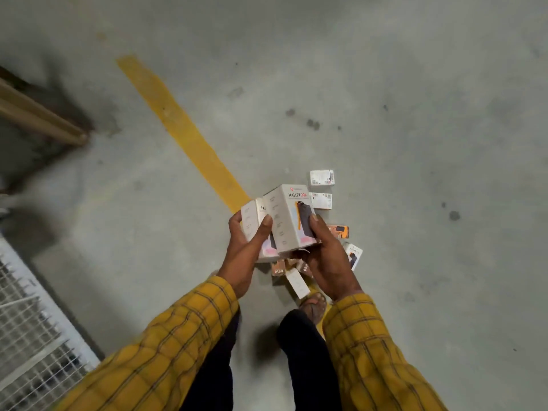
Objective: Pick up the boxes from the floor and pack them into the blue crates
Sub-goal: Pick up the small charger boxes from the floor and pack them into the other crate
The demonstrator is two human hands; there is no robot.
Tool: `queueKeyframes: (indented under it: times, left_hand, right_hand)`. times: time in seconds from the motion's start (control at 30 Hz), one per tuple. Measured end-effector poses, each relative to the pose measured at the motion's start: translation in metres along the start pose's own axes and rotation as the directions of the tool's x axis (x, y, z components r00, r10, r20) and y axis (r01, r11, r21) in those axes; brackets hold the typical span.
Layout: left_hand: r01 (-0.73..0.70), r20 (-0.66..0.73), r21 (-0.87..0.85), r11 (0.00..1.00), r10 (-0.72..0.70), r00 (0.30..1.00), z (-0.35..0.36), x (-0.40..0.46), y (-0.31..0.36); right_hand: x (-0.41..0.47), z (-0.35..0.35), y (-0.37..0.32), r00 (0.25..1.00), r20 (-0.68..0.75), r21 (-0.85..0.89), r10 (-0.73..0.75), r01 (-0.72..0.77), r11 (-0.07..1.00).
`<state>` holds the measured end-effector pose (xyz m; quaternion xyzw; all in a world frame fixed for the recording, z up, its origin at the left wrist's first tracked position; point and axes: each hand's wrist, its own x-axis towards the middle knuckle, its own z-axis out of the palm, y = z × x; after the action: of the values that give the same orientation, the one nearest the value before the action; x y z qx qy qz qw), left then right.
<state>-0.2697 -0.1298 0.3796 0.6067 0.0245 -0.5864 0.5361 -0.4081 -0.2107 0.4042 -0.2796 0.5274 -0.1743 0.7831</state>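
— White cardboard is what we have in both hands: the left hand (244, 250) curls round the left white box (252, 225), thumb laid across its front, and the right hand (327, 262) wraps the "HALLEY 20K" box (289, 218), fingers over its printed face. Each grip is closed on its own box.

— And the two boxes touch?

— Side by side, pressed together, held upright above the floor (415, 143). We take the HALLEY box as our landmark from here.

— What lies around it?

— Just beyond it and to the right, two small white boxes on the floor, the farther one (322, 177) and the nearer one (321, 200), labels up. Right of it, past our right hand, an orange box (339, 231), and lower right a white box with a dark picture (353, 256), tilted. Directly below it, between our wrists, a brown box marked "65W" (278, 268) and a long white box (297, 283) lying slantwise.

— Farther out?

— A yellow floor stripe (184, 132) runs from behind the HALLEY box away to the upper left. Below it we see our sandalled foot (314, 305), dark trousers (302, 351) and yellow checked sleeves (178, 336). Far left of it, a white wire-mesh cage (35, 327) and, higher up, a blurred tan beam (38, 114). We can't see any blue crate.
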Motion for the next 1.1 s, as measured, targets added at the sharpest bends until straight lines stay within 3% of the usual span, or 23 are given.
queueKeyframes:
  times: [0.1, 0.2, 0.3, 0.37, 0.7, 0.93, 1.1]
  left_hand:
    - [-0.046, 0.095, -0.087, 0.995, 0.055, 0.994, -0.001, -0.045, 0.049]
    - [-0.128, 0.158, -0.055, 0.99, 0.135, 0.978, -0.001, -0.089, 0.091]
    - [-0.245, 0.16, 0.006, 0.97, 0.241, 0.957, 0.002, -0.13, 0.125]
    - [-0.324, 0.153, 0.019, 0.946, 0.318, 0.936, 0.004, -0.155, 0.142]
    - [-0.514, -0.123, -0.098, 0.852, 0.503, 0.856, -0.006, -0.278, 0.151]
    - [-0.642, -0.316, -0.09, 0.761, 0.59, 0.743, -0.016, -0.376, 0.132]
    - [-0.712, -0.476, -0.082, 0.697, 0.601, 0.643, -0.032, -0.443, 0.114]
  right_hand:
    - [-0.049, 0.034, -0.041, 0.999, 0.01, -0.039, -0.045, 0.045, 0.998]
    - [-0.1, 0.066, -0.082, 0.987, 0.011, -0.183, -0.159, 0.158, 0.97]
    - [-0.139, 0.088, -0.111, 0.952, 0.032, -0.463, -0.305, 0.284, 0.84]
    - [-0.159, 0.099, -0.127, 0.936, 0.087, -0.533, -0.342, 0.333, 0.777]
    - [-0.261, 0.137, -0.142, 0.859, 0.47, -0.514, -0.201, 0.451, 0.73]
    - [-0.326, 0.142, -0.124, 0.643, 0.757, -0.475, -0.116, 0.663, 0.578]
    - [-0.363, 0.162, -0.109, 0.492, 0.871, -0.414, 0.008, 0.723, 0.553]
